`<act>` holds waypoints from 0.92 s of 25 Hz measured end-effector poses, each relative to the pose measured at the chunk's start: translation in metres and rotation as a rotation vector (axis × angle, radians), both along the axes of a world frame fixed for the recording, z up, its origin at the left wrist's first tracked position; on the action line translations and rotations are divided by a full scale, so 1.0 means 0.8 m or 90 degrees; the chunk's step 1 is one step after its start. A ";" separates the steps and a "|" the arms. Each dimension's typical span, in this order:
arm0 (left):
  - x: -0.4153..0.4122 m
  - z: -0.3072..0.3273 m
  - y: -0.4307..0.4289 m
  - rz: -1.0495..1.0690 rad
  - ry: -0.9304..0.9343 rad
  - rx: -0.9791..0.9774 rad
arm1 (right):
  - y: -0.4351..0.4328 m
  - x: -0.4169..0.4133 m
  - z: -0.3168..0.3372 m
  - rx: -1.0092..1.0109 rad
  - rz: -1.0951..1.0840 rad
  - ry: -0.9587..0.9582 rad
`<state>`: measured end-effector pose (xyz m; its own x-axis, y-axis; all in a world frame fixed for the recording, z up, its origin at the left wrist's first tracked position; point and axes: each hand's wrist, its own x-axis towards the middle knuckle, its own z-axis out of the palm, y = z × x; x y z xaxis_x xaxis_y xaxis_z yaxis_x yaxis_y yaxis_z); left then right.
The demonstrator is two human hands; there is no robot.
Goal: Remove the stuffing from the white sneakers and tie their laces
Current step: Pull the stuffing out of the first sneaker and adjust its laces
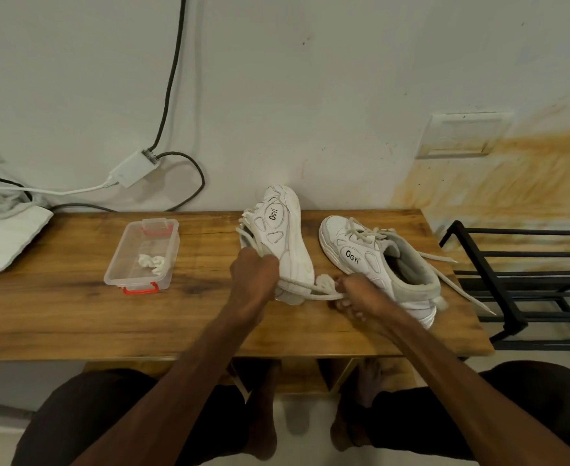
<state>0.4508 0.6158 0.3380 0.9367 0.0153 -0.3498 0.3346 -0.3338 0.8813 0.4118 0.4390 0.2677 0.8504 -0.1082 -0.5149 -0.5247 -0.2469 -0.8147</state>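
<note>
Thighs in dark shorts are filling the bottom of the frame, and above them the wooden table is carrying the work. At centre frame the left hand is curling round the laces at the throat of the tipped sneaker, while the right hand is pinching the lace, which is running taut between the two hands. A white wad, probably stuffing, is lying just beside the right hand; more is sitting in the clear box at centre left. The upright sneaker, right of centre, is trailing loose laces toward the table edge.

Pulling unevenly is likely to drag the tipped sneaker along or slip the lace out of the pinch, and the loose laces are risking a snag. Both shoes are showing "OGYI" in black on an oval side patch.
</note>
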 end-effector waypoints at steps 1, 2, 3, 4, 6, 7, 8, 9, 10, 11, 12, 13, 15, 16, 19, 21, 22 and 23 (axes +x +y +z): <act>-0.001 0.000 -0.002 -0.004 0.005 -0.004 | 0.002 0.001 0.005 0.225 -0.065 0.053; -0.003 0.001 -0.003 -0.004 0.011 -0.011 | 0.005 0.001 0.007 0.415 -0.105 0.081; -0.002 0.003 -0.003 0.001 0.014 -0.016 | 0.006 0.001 0.007 0.515 -0.119 0.079; 0.000 0.003 -0.002 0.012 0.019 -0.019 | 0.007 0.000 0.005 0.558 -0.116 0.087; 0.002 0.002 0.003 0.024 0.017 -0.013 | 0.008 0.002 0.003 0.617 -0.091 0.123; 0.002 0.000 0.006 0.016 0.010 -0.010 | 0.010 0.002 0.004 0.641 -0.084 0.139; 0.003 -0.003 0.009 0.006 0.003 -0.009 | 0.010 0.002 0.004 0.645 -0.074 0.156; 0.003 -0.007 0.011 0.004 -0.004 -0.009 | 0.011 0.000 0.008 0.603 -0.062 0.169; 0.003 -0.011 0.012 0.004 -0.008 -0.006 | 0.012 -0.001 0.009 0.475 -0.048 0.149; 0.004 -0.014 0.013 0.003 -0.010 -0.001 | 0.013 -0.001 0.004 0.274 -0.019 0.091; 0.003 -0.015 0.014 -0.002 -0.009 -0.001 | 0.014 0.000 -0.004 0.042 0.020 0.011; 0.003 -0.016 0.015 -0.002 -0.008 -0.007 | 0.013 -0.001 -0.010 -0.167 0.059 -0.072; 0.006 -0.016 0.019 0.016 -0.003 -0.023 | 0.008 -0.003 -0.024 -0.417 0.104 -0.130; 0.008 -0.017 0.021 0.025 0.001 -0.034 | 0.004 -0.002 -0.030 -0.469 0.094 -0.117; 0.012 -0.020 0.025 0.047 0.010 -0.056 | -0.008 -0.001 -0.031 -0.491 0.195 -0.067; 0.011 -0.021 0.020 0.049 0.021 -0.074 | -0.007 -0.001 -0.013 -0.016 0.125 0.024; 0.010 -0.021 0.017 0.045 0.023 -0.090 | -0.001 -0.002 -0.004 0.287 0.032 0.075; 0.008 -0.022 0.014 0.042 0.022 -0.102 | 0.004 -0.003 0.001 0.514 -0.040 0.130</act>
<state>0.4575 0.6269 0.3208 0.9229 0.0180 -0.3847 0.3822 -0.1655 0.9091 0.4094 0.4418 0.2689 0.7371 0.3161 -0.5973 -0.6740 0.4073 -0.6162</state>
